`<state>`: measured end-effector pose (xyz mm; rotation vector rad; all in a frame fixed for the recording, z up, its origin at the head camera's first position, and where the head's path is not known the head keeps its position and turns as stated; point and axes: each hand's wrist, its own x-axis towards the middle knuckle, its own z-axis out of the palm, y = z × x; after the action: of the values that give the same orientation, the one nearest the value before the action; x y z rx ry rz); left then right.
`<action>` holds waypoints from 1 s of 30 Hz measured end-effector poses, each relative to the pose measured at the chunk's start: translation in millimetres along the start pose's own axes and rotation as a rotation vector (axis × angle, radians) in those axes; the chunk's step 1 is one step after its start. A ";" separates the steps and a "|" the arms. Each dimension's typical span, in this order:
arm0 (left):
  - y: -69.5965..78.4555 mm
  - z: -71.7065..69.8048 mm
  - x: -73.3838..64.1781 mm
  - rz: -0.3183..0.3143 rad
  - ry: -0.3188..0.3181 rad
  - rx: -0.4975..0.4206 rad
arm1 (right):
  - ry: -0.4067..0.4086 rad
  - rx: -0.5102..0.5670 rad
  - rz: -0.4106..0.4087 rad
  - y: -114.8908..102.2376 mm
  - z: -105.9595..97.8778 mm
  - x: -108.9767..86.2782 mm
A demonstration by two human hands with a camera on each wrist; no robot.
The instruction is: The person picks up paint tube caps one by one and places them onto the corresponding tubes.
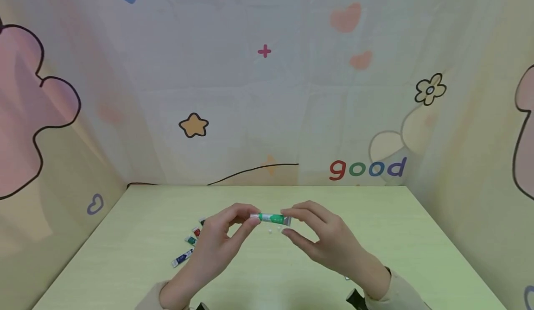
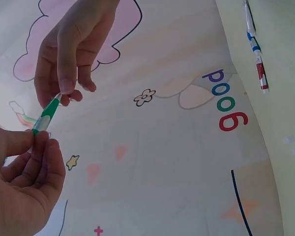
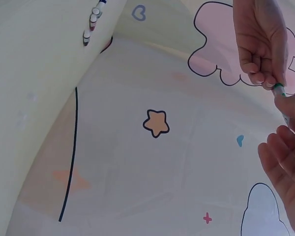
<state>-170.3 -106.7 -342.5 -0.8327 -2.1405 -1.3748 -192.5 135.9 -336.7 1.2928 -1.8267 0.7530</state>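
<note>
A small green and white paint tube is held level above the table in the head view. My left hand pinches its left end between thumb and fingers. My right hand reaches in from the other side, with fingertips at the flat crimped end and the thumb standing apart below. In the left wrist view the tube slants up from the left hand to the right hand. The right wrist view shows the left hand at the tube's green end, while right fingers cover part of it.
Several paint tubes lie on the table left of my left hand, partly hidden by it. Two small white pieces lie beneath the held tube. More tubes lie in a line toward the right side. Printed cloth walls surround the table.
</note>
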 end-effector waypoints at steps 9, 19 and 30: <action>0.6 1.0 -0.1 -0.030 -0.011 -0.099 | 0.053 -0.048 -0.096 1.8 -0.6 0.6; 0.6 -1.8 -0.3 0.019 -0.022 -0.147 | 0.024 0.069 -0.048 1.6 1.5 -3.3; -3.8 -7.4 -4.6 0.059 -0.122 -0.063 | -0.073 0.263 0.107 2.5 -1.0 -10.9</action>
<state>-169.3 -115.9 -345.1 -1.0196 -2.1541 -1.4004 -192.4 143.0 -345.5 1.4120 -1.9157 1.0454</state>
